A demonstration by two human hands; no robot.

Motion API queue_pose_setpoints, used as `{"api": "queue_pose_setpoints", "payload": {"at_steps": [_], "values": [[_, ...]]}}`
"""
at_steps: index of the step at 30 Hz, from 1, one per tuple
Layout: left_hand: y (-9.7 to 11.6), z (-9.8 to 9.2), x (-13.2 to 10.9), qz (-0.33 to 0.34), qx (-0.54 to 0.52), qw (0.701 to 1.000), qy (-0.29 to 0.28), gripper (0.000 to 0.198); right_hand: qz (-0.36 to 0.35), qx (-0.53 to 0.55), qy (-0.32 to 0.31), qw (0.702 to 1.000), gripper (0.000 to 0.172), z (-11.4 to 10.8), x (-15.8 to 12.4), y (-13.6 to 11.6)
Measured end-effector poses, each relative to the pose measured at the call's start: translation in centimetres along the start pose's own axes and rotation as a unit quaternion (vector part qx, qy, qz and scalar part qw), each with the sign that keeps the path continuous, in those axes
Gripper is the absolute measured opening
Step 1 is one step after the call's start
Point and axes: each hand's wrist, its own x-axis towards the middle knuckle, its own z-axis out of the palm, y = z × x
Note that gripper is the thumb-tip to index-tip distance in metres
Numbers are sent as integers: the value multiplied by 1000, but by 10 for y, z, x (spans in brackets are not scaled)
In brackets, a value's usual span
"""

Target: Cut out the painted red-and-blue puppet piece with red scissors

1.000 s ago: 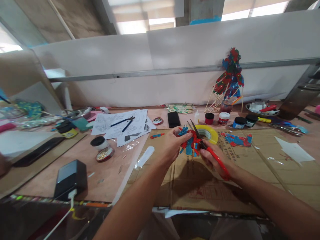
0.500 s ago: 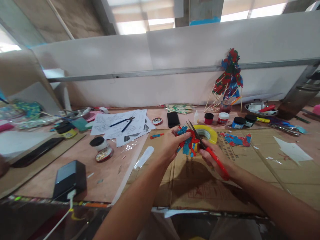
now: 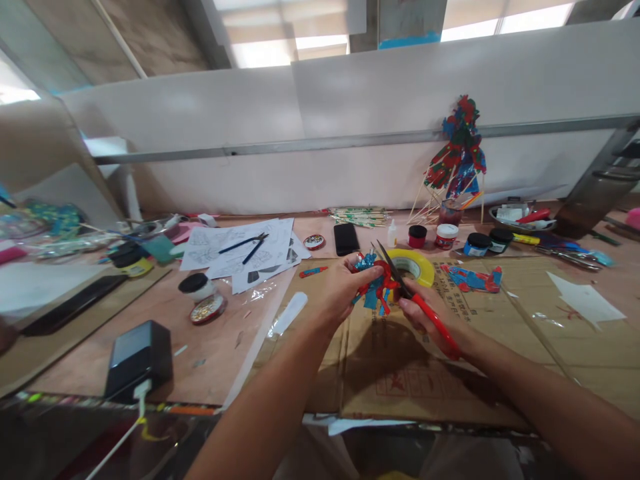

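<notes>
My left hand (image 3: 353,283) pinches a red-and-blue painted cutout (image 3: 373,293) above the cardboard sheet. In my right hand (image 3: 427,310) are scissors (image 3: 430,319) with red handles, their blades slightly apart and pointing up and left beside the cutout's right side. Whether the blades touch the cutout I cannot tell. Behind both hands lies a roll of yellow tape (image 3: 423,267), partly hidden. To the right, another red-and-blue cutout (image 3: 473,279) rests flat on the cardboard (image 3: 380,373).
A phone (image 3: 347,239), paint jars (image 3: 446,236) and a glue bottle (image 3: 393,235) stand along the back. Cutouts on sticks (image 3: 460,147) rise from a cup. Pliers (image 3: 245,247) lie on printed sheets (image 3: 210,257) at left, above a dark box (image 3: 140,360) with a cable.
The cutout has turned very slightly in my left hand. My right hand and the scissors stay nearly in place.
</notes>
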Motion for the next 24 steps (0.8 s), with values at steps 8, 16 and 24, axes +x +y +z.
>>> {"api": "queue_pose_setpoints", "payload": {"at_steps": [8, 16, 24], "values": [[2, -3, 1, -9, -20, 1000, -9, 33, -4, -34, -14, 999, 21, -2, 0, 6], [3, 0, 1, 10, -38, 999, -3, 32, 11, -32, -23, 999, 22, -4, 1, 2], [1, 1, 1, 10, -9, 1000, -26, 30, -15, -65, -1, 998, 20, -6, 4, 8]]}}
